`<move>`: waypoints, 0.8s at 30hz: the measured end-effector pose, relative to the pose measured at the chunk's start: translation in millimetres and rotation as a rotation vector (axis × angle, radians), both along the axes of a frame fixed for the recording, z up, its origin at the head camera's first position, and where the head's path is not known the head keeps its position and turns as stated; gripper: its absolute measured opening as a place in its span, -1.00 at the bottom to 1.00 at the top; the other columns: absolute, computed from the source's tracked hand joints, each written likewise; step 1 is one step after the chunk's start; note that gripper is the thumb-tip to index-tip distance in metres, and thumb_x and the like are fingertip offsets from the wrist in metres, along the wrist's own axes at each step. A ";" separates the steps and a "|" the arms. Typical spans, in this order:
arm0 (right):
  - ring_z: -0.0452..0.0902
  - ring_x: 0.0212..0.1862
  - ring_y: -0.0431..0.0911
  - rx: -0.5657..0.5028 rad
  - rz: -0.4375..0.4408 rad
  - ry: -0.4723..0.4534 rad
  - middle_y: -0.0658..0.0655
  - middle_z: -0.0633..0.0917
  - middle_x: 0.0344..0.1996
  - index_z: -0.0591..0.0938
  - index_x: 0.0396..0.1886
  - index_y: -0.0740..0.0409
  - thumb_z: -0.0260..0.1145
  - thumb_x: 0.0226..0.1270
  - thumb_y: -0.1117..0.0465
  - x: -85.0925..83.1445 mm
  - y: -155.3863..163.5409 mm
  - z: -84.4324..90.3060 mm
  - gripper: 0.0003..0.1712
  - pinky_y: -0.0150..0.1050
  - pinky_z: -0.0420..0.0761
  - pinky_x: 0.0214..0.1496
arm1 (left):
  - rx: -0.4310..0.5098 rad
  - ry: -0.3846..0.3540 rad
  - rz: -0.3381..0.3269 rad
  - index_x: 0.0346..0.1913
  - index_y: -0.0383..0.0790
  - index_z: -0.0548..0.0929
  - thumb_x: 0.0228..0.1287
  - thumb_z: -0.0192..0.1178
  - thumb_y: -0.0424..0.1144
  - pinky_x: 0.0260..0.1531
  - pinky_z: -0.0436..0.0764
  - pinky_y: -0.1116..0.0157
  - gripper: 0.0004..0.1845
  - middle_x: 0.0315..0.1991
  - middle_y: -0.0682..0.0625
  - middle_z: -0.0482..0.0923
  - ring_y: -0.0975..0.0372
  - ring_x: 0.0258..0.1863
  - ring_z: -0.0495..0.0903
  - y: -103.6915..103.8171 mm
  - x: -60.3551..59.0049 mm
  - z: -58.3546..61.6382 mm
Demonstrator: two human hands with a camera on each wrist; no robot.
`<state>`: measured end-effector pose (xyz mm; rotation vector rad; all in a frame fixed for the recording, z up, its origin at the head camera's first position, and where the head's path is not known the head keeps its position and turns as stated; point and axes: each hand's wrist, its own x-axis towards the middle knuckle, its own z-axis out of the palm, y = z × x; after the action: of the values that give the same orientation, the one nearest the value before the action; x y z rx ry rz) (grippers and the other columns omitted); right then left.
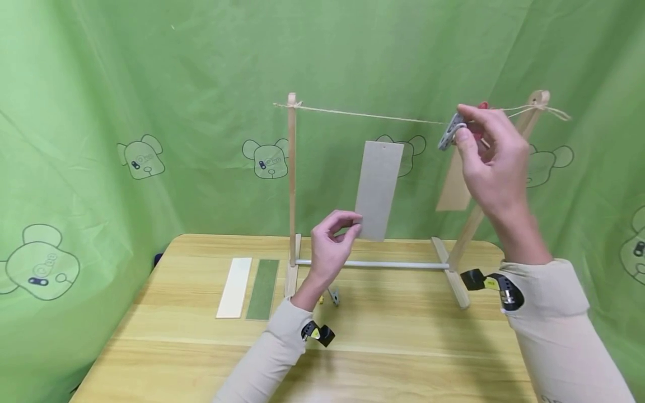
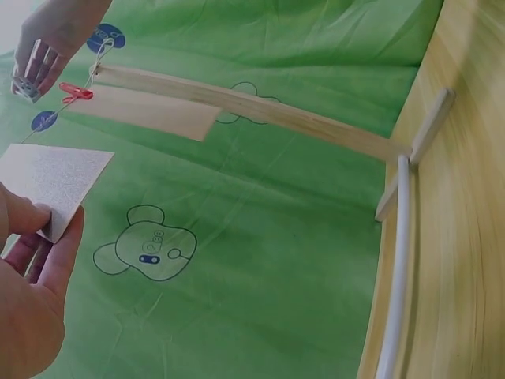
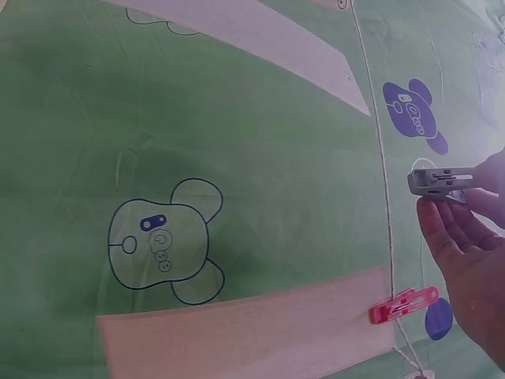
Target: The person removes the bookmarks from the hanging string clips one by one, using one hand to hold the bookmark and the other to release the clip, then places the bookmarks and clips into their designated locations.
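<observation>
My left hand [image 1: 332, 243] pinches the lower left edge of a grey rectangular card [image 1: 379, 187], held upright with its small hole at the top. The card's top edge sits a little below the string [image 1: 363, 115] in the head view. Between thumb and fingers, my right hand [image 1: 496, 154] holds a grey clothespin [image 3: 442, 181] beside the string. A red clothespin [image 3: 402, 305] clips a tan card [image 3: 252, 332] to the string near the right post. In the head view, my right hand partly covers the red clothespin and that card.
The string runs between two wooden posts [image 1: 292, 184] joined low down by a white rod [image 1: 398, 265]. A white card [image 1: 234, 288] and a green card [image 1: 263, 290] lie on the wooden table [image 1: 166, 330] at left. Another grey clothespin [image 1: 335, 296] lies behind my left wrist.
</observation>
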<state>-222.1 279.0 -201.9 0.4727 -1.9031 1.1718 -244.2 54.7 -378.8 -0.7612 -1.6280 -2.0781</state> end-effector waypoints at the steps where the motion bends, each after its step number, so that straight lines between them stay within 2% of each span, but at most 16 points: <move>1: 0.59 0.02 -0.07 -0.001 0.005 0.002 0.04 0.61 0.00 0.59 0.27 0.31 0.16 0.50 0.44 0.1 0.2 -1.7 -0.61 -0.37 0.66 0.20 | 0.000 -0.002 -0.002 -0.06 -0.47 0.70 0.24 0.30 -0.62 -0.06 0.79 0.16 -0.78 -0.10 -0.30 0.68 -0.01 -0.10 0.72 -1.4 0.0 -0.4; 15: 0.58 0.08 -0.01 -0.027 0.076 0.018 0.11 0.60 0.02 0.58 0.27 0.36 0.17 0.38 0.58 3.1 2.1 -22.4 -0.53 -0.31 0.64 0.25 | 0.007 0.007 -0.030 -0.07 -0.48 0.72 0.24 0.33 -0.61 -0.09 0.79 0.20 -0.80 -0.12 -0.31 0.68 -0.13 -0.12 0.72 -15.6 5.3 -8.2; 24: 0.58 0.08 0.01 -0.082 0.123 0.044 0.18 0.61 0.03 0.57 0.24 0.44 0.17 0.33 0.64 9.5 -0.5 -34.1 -0.52 -0.33 0.65 0.24 | 0.006 0.014 -0.010 -0.07 -0.47 0.71 0.23 0.33 -0.61 -0.07 0.79 0.17 -0.79 -0.13 -0.29 0.68 0.00 -0.10 0.73 -24.9 9.7 -7.5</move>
<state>-212.6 278.4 -236.0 0.5730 -1.8016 1.3031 -234.5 29.8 -386.3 -0.7817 -1.6133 -2.0796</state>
